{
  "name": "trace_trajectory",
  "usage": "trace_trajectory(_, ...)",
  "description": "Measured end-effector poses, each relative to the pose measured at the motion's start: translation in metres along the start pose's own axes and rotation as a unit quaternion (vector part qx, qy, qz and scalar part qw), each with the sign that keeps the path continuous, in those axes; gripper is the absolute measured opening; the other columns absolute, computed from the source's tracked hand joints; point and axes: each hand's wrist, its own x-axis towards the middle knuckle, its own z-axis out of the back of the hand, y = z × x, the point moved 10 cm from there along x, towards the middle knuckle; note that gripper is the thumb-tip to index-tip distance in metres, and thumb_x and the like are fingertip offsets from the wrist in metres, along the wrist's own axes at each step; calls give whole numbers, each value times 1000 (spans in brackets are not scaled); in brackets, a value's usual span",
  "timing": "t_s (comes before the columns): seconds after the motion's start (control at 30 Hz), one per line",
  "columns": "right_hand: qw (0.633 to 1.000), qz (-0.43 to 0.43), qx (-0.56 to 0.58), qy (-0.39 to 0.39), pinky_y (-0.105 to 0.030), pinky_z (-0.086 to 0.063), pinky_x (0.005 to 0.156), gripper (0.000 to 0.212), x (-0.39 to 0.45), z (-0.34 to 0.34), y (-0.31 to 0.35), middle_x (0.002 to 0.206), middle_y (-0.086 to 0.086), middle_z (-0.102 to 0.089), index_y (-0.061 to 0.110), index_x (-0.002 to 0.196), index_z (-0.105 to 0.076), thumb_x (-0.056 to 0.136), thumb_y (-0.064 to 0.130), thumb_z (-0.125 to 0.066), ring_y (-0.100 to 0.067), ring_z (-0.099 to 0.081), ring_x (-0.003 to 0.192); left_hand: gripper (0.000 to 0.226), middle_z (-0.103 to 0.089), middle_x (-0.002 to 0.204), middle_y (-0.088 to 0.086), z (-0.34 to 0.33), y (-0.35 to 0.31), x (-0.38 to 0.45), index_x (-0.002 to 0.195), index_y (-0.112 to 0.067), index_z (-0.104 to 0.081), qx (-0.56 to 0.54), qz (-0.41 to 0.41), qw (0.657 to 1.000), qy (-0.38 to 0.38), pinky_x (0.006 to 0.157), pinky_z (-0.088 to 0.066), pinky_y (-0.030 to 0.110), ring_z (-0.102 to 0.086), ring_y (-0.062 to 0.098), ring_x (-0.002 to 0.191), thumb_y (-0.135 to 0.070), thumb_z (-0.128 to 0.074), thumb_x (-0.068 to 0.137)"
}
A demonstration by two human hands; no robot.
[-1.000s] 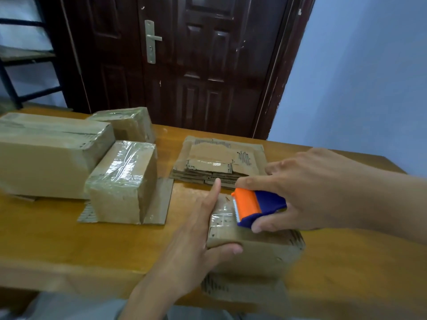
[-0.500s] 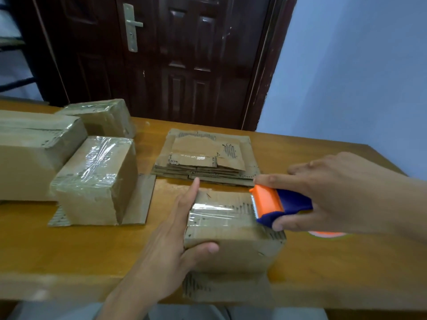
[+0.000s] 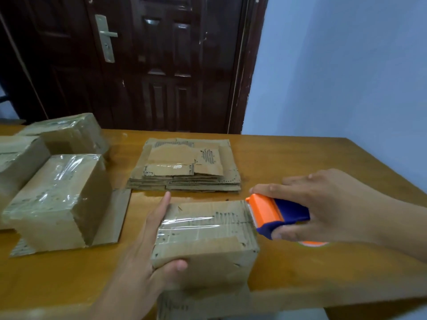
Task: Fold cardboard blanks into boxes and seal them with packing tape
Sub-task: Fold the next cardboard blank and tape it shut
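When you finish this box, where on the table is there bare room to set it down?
Bare wood lies right of the stack of flat blanks, out to the table far right corner, and along the near edge below the taped box. The left side is crowded with sealed boxes. Between blanks and the box in hand only a narrow strip remains.

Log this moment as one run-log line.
step: taping | left hand: holds small brown cardboard box | right hand: grips orange-and-blue tape dispenser at box's right edge | flat blanks: stacked behind
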Motion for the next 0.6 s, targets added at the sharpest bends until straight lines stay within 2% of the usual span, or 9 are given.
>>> trace_trajectory(0.1,1000,2,16,-9,-13,-29,53,85,-3,-2,0,90,30,-50,55,155,-16,82,99,-15,9,-45,65,104,-31,162,-33,0,0,1,156,-64,-15,6,-6,1000,-3,117,-36,42,-35,-6,147,-98,-57,67)
trace_trajectory(0.2,998,10,36,-40,-9,-27,52,76,-12,-1,-7,87,28,-59,49,152,-33,89,92,-28,7,-47,62,102,-33,161,-32,-2,-2,0,158,-62,-15,12,-8,1000,-6,116,-36,42,-36,-4,148,-96,-55,70)
trace_trajectory(0.3,998,0,51,-40,-9,-27,52,75,-19,-5,-18,89,28,-61,50,151,-35,89,92,-29,13,-43,64,103,-33,161,-31,-1,-2,0,158,-61,-15,12,-6,1000,-11,117,-37,45,-37,-1,148,-96,-56,70)
trace_trajectory(0.47,1000,-7,25,-5,-14,-35,57,90,-20,-24,-16,96,29,-52,57,158,-14,79,101,-10,8,-48,73,103,-35,162,-27,-2,-1,0,161,-55,-16,5,-25,1000,-14,113,-37,39,-39,0,147,-94,-55,73)
trace_trajectory(0.53,1000,1,4,10,-15,-34,59,94,-15,-33,-8,98,28,-44,56,158,3,76,101,-2,8,-45,75,102,-32,164,-28,-3,-2,0,161,-55,-15,0,-25,1000,-15,114,-35,38,-36,0,149,-93,-55,75)
trace_trajectory(0.6,1000,8,4,18,-16,-34,60,91,-10,-44,-1,102,26,-43,57,155,19,78,100,-3,5,-45,77,99,-31,164,-28,-1,-7,1,163,-51,-14,17,-37,999,-24,114,-36,31,-36,0,149,-91,-51,80)
